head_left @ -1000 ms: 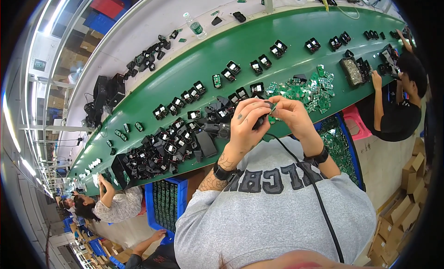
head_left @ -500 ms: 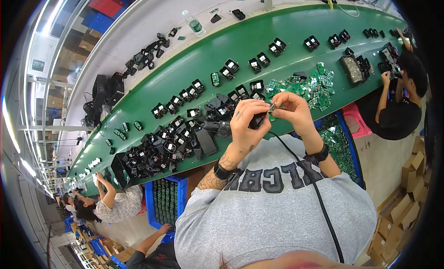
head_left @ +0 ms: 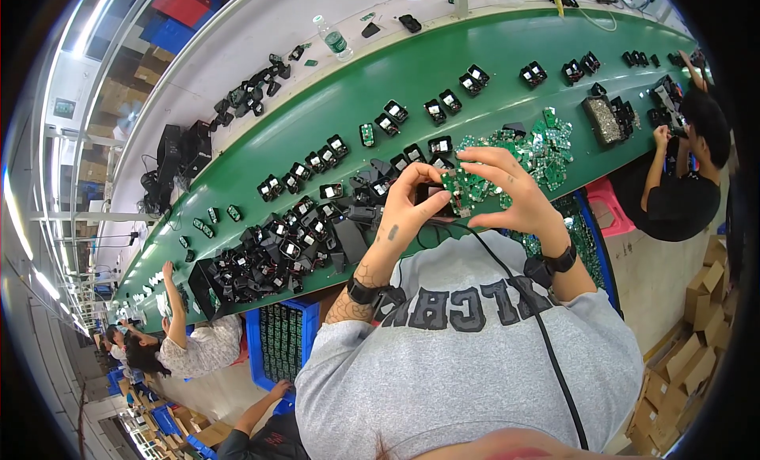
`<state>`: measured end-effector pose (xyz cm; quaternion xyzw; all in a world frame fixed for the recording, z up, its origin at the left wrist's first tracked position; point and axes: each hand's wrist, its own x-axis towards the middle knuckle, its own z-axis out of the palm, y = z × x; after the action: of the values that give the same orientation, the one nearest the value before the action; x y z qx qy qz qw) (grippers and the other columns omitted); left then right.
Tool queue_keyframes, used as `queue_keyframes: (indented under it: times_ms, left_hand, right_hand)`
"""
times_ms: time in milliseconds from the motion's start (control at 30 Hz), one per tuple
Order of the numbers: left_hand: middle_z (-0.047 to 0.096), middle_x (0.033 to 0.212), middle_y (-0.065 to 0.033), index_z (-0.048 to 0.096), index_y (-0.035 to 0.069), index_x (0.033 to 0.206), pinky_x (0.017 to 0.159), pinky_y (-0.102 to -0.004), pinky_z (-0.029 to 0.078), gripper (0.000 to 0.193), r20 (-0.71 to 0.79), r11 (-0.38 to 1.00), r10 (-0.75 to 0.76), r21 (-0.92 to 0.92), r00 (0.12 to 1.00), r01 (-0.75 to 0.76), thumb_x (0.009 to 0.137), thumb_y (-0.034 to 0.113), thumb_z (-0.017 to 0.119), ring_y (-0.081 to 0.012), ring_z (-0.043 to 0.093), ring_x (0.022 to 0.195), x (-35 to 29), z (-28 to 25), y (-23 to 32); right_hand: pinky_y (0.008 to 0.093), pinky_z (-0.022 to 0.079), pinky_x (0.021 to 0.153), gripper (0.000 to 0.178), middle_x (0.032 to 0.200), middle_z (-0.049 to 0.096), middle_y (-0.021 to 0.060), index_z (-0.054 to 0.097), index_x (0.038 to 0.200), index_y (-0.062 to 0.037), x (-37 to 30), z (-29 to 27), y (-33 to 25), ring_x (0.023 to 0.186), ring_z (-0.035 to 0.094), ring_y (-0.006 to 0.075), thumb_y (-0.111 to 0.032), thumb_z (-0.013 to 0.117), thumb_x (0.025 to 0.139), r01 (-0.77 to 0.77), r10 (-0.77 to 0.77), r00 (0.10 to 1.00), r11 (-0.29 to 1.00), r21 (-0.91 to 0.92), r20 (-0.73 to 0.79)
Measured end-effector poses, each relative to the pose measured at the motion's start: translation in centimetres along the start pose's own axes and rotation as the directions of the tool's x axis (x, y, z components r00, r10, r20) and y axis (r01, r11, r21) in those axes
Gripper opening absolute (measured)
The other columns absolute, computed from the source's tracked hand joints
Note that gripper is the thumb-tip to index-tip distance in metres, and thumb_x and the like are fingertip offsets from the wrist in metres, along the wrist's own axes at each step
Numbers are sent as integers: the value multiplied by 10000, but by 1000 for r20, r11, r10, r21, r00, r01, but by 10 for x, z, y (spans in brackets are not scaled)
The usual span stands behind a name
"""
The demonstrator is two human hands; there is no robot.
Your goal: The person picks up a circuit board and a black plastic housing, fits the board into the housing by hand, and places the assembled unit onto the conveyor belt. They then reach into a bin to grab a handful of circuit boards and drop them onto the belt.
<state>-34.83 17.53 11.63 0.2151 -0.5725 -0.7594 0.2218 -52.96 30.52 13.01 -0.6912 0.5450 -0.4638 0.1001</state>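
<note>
My left hand [head_left: 402, 210] is closed around a green circuit board [head_left: 457, 194], with a dark piece, perhaps its black housing, partly hidden behind the thumb and fingers. To the right of the board, my right hand [head_left: 524, 197] has its thumb and fingers spread apart in a wide curve with nothing between them. Behind it spreads a pile of loose green circuit boards [head_left: 552, 161]. Black housings with white labels [head_left: 440, 145] stand just beyond my left hand. A black cable [head_left: 522, 294] hangs down over my grey shirt.
A heap of black housings [head_left: 265, 258] covers the green bench [head_left: 261, 131] at left, beyond which run rows of open housings [head_left: 332, 147]. A plastic bottle [head_left: 334, 42] stands at the far edge. Blue crates [head_left: 255, 345] sit below the bench. Co-workers sit left and right.
My right hand has come off the part and its fingers have opened. The green board now faces up in my left hand. At left, a co-worker's arm has reached out over the bench.
</note>
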Motion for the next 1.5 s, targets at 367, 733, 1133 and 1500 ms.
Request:
queue_keyframes:
  times_ms: [367,733,1133,1500]
  left_hand:
    - [551,1061,-56,475,65,1138,773,-278,559,443,159,982,-187,6,969,189,772,57,724,-149,572,956,4,-1,22]
    - [544,1143,-88,414,121,1315,778,-294,542,495,-193,898,-91,-440,977,-4,857,-12,547,-179,594,1011,11,17,-18]
    - [607,1040,-44,386,157,1379,488,-200,367,554,-66,996,-85,-47,994,82,883,62,614,-70,547,715,13,0,-11]
    - [537,1196,-93,327,137,1439,681,-303,559,598,97,992,-107,82,989,100,871,2,456,-160,603,948,10,3,1]
  right_hand:
    - [400,412,1013,665,1303,558,115,584,1242,-62,14,-1,5,1202,525,301,-119,821,623,-111,91,988,982,156,128]
    - [376,386,1042,570,1289,544,157,566,1194,26,2,51,16,1184,534,241,-201,783,719,-150,420,875,707,691,-240]
    - [408,384,1032,507,1296,563,128,612,1144,-38,-5,51,22,1226,500,274,-152,801,687,-210,289,917,935,285,-274]
    - [475,356,1053,433,1289,578,74,699,1021,-106,10,29,6,1286,433,325,-191,824,615,-80,79,993,997,-8,-83]
